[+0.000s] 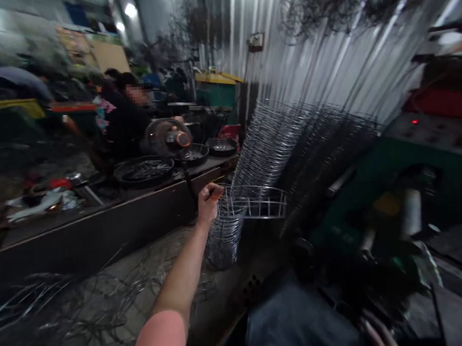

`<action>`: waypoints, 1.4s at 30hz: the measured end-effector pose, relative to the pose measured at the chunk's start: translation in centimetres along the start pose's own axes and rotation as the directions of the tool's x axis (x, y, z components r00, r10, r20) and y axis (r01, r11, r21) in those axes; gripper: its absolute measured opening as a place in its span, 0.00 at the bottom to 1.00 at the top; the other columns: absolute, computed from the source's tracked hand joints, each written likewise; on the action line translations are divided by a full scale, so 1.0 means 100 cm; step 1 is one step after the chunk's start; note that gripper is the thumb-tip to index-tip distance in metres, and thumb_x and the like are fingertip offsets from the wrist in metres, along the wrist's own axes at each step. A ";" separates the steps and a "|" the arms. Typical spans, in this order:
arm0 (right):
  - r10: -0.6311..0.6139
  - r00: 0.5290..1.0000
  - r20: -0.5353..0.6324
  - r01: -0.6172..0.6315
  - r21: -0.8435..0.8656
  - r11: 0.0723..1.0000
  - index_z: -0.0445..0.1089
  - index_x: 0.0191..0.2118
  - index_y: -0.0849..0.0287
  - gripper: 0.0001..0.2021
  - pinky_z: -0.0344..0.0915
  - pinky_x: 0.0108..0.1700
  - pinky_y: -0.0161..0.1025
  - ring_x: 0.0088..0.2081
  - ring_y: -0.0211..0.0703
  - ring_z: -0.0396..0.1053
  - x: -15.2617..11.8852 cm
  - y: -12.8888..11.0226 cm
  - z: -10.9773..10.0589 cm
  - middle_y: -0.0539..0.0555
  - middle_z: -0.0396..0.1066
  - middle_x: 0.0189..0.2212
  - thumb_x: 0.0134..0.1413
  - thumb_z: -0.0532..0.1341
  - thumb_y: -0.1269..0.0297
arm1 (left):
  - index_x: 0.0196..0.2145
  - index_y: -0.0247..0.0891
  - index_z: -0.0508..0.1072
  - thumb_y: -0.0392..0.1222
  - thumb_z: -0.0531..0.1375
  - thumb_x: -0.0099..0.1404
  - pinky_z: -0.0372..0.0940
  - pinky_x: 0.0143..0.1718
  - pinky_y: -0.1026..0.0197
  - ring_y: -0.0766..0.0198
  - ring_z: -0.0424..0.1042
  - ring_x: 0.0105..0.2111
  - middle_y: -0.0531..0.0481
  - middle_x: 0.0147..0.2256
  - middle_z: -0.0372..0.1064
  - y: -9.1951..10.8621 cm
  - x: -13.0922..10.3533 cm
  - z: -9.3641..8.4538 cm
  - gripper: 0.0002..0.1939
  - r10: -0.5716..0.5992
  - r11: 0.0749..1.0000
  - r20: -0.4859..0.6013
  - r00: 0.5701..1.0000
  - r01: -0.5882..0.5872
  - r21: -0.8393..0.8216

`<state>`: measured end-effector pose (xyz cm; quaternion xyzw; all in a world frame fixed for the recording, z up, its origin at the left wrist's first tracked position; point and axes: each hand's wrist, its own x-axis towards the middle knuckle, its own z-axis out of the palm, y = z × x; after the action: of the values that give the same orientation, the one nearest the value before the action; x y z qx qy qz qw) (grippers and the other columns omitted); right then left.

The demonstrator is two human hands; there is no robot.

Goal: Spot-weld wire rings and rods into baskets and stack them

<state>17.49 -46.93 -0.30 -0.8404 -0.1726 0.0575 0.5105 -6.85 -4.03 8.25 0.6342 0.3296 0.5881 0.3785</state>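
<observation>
My left hand reaches forward with its fingers closed on the left end of a curved wire frame. Thin cross wires join the frame's upper and lower rims. Just below it stands a short stack of similar wire frames; whether the held frame touches that stack I cannot tell. Behind rises a tall, leaning stack of wire frames. Low at the right edge of my lap, part of my right hand shows, dark and smeared, its grip unclear.
On the left, a long bench carries a round tray of metal pieces and a fan. A co-worker sits behind it. Loose wires litter the floor. A green machine stands at my right.
</observation>
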 end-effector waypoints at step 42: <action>0.267 0.955 -0.132 -0.193 -0.957 0.216 0.73 0.40 0.62 0.10 0.61 0.47 0.45 0.46 0.54 0.67 0.062 0.083 -0.298 0.63 0.72 0.40 0.52 0.60 0.67 | 0.44 0.41 0.69 0.57 0.66 0.40 0.63 0.29 0.62 0.48 0.67 0.47 0.43 0.46 0.68 0.088 -0.276 0.183 0.34 -0.491 0.753 0.859 0.143 0.565 0.337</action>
<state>33.34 -73.19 7.01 -0.9891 -0.0608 0.0408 -0.1274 8.60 -33.87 1.81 0.6766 0.2416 -0.0283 0.6950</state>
